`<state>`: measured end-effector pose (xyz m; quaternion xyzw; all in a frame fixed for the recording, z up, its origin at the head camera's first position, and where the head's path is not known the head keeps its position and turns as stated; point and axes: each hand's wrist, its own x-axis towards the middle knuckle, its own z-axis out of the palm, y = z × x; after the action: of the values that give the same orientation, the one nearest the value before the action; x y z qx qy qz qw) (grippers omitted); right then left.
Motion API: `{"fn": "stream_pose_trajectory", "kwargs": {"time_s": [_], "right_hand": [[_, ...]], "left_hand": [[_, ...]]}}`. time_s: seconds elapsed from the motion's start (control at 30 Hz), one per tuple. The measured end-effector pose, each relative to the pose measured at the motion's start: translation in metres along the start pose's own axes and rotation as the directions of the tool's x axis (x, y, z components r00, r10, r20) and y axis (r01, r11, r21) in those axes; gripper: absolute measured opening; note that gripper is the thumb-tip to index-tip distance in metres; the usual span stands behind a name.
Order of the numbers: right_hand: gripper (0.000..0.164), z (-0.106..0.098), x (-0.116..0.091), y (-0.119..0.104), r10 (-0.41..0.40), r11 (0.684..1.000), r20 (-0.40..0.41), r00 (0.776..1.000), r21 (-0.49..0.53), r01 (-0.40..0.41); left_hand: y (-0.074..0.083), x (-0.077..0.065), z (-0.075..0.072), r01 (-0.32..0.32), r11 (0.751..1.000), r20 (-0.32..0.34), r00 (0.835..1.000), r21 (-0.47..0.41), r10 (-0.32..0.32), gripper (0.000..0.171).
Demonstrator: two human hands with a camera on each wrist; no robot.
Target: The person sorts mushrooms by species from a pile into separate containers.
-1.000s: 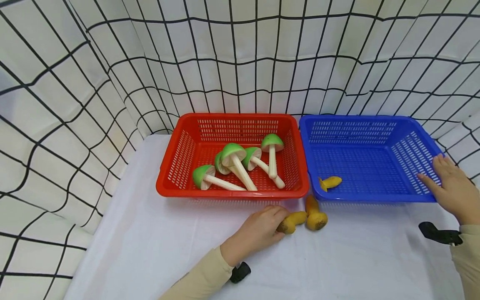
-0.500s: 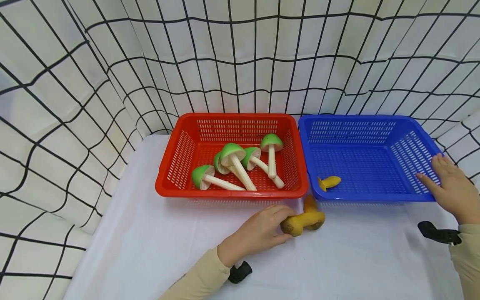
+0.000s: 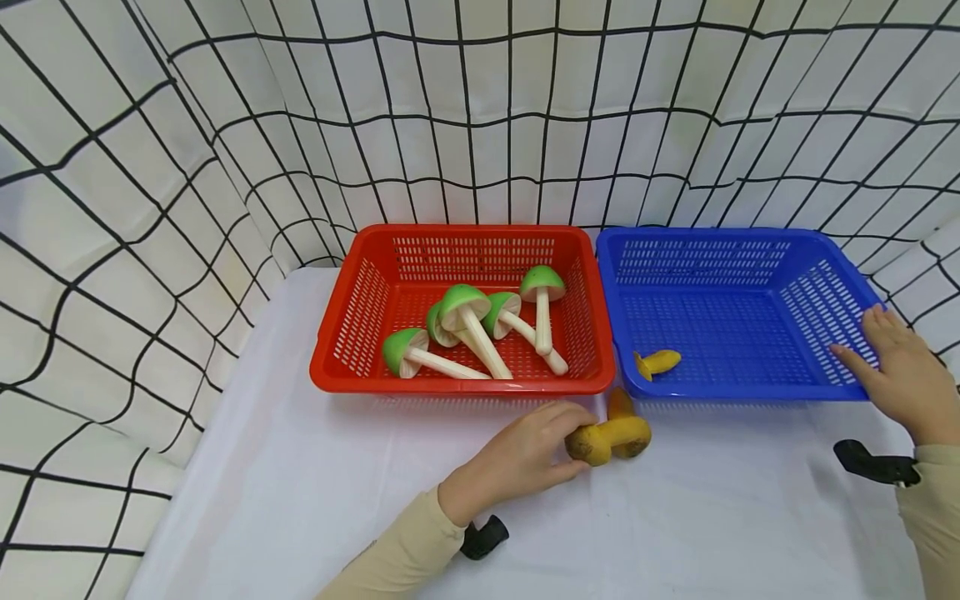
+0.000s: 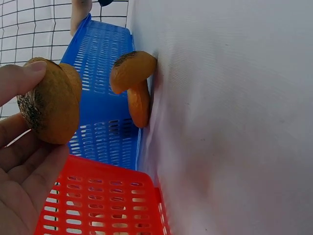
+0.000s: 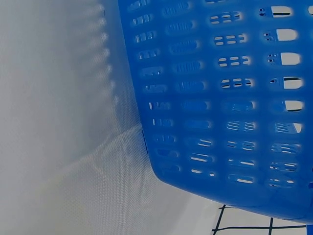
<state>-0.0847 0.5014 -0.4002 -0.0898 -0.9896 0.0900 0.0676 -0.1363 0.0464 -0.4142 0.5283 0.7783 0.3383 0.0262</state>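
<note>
My left hand [image 3: 517, 458] pinches a yellow-brown toy mushroom [image 3: 588, 446] by its dark-speckled cap, thumb on one side and fingers on the other. The left wrist view shows this mushroom [image 4: 54, 105] raised off the white cloth. A second yellow mushroom [image 3: 621, 404] lies on the cloth just in front of the baskets, partly hidden in the head view by the held one. My right hand [image 3: 903, 375] rests on the right rim of the blue basket [image 3: 750, 392], thumb spread inward. A small yellow mushroom [image 3: 660, 362] lies inside this basket.
A red basket [image 3: 465, 387] stands against the blue one's left side, holding several green-capped mushrooms [image 3: 465, 304] with white stems. Behind both rises a black grid [image 3: 510, 117] over white sheeting, continuing along the left. White cloth [image 3: 712, 517] covers the table.
The left hand, gripping the mushroom, has shifted slightly right, and the mushroom's stem now overlaps the second one. The right hand stays on the blue rim.
</note>
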Motion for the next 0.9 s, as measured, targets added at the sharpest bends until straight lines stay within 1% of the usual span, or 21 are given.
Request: {"fn": "stream_pose_trajectory", "kwargs": {"time_s": [0.2, 0.5, 0.57, 0.73, 0.9], "right_hand": [[0.084, -0.001, -0.001, 0.000, -0.003, 1.000, 0.001, 1.000, -0.001, 0.003], [0.086, 0.000, 0.001, 0.000, -0.025, 0.999, 0.021, 0.999, -0.021, 0.026], [0.087, 0.000, 0.002, 0.001, -0.025, 0.999, 0.025, 0.999, -0.026, 0.025], [0.087, 0.001, 0.003, 0.000, -0.024, 0.999, 0.021, 0.999, -0.022, 0.025], [0.087, -0.001, 0.001, 0.001, -0.022, 0.999, 0.020, 1.000, -0.022, 0.022]], "left_hand": [[0.003, 0.005, -0.003, -0.015, 1.000, 0.000, 1.000, -0.025, 0.015, 0.044], [0.007, 0.014, -0.006, -0.055, 0.998, -0.053, 0.997, -0.022, 0.054, 0.046], [0.008, 0.018, -0.007, -0.066, 0.997, -0.066, 0.996, -0.038, 0.063, 0.046], [0.007, 0.027, -0.011, -0.063, 0.992, -0.093, 0.994, -0.107, 0.053, 0.047], [0.007, 0.037, -0.015, -0.033, 0.990, -0.080, 0.997, -0.133, 0.023, 0.047]]}}
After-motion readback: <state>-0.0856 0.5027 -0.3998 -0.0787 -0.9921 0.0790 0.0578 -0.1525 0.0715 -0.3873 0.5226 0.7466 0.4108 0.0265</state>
